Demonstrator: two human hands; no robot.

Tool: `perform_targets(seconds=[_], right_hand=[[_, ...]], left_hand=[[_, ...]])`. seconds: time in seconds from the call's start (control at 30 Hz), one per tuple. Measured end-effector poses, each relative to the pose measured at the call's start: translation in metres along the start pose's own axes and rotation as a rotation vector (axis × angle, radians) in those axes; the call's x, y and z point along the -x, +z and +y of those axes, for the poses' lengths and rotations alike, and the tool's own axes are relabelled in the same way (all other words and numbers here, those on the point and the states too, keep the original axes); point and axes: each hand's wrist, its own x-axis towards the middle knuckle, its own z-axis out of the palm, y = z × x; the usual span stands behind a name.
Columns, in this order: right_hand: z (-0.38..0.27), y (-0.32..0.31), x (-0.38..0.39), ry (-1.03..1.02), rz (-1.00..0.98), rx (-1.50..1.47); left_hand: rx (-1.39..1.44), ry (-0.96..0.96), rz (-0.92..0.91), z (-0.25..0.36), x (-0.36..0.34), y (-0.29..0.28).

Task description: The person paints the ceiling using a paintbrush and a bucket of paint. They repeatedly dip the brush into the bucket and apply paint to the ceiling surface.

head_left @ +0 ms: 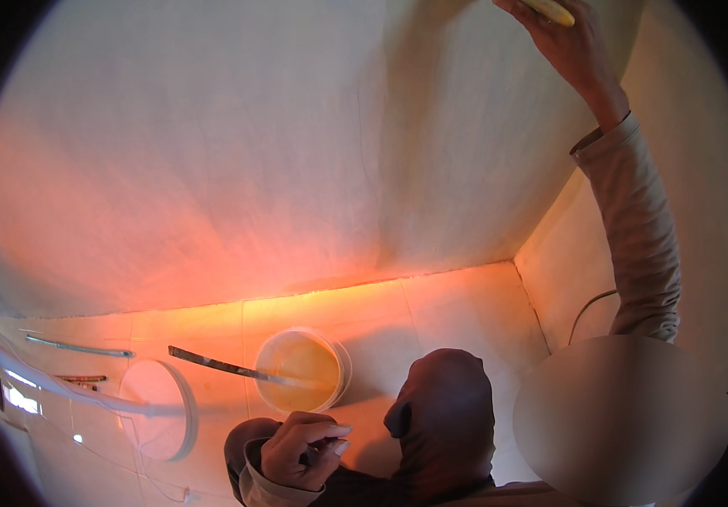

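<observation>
Yellow handle (pixel 552 12) at 1 o'clock, gripped in our right hand (pixel 563 49); working end out of frame. To do it well, we'd judge: keep hold firm, wrist loose, pressure even if end meets wall (pixel 212 152); keep clear of stick (pixel 224 364) jutting from bucket (pixel 344 372) toward 7 o'clock. Right arm (pixel 641 245) reaches high, forearm slanting from 3 o'clock toward 1. Left hand (pixel 300 452) low at 6:30, fingers curled toward thumb; we can't tell whether it holds anything.

a yellow, rounded tool handle (pixel 555 12) slants down rightward in the right hand (pixel 568 49), its upper end cut off.
</observation>
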Motion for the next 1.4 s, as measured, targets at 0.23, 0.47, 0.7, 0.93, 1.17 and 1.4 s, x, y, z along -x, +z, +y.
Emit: perform_targets(seconds=[0.23, 0.47, 0.7, 0.93, 1.17, 1.4], right_hand=[[-0.046, 0.040, 0.126, -0.094, -0.156, 0.135], [-0.125, 0.097, 0.278, 0.083, -0.436, -0.079], [-0.106, 0.089, 0.230, 0.297, -0.520, -0.212], [-0.071, 0.058, 0.119, 0.149, -0.152, -0.027], [-0.125, 0.111, 0.225, 0.060, -0.195, -0.037], [-0.209, 0.168, 0.389, 0.258, -0.517, -0.207]], left_hand=[[0.046, 0.015, -0.007, -0.002, -0.005, 0.006], [0.069, 0.036, -0.046, 0.000, -0.001, -0.002], [0.106, 0.011, -0.047, -0.005, -0.002, 0.001], [0.037, 0.050, -0.063, -0.007, -0.008, 0.001], [0.069, 0.015, -0.024, 0.000, -0.003, 0.001], [0.081, 0.021, -0.040, -0.001, -0.002, 0.003]])
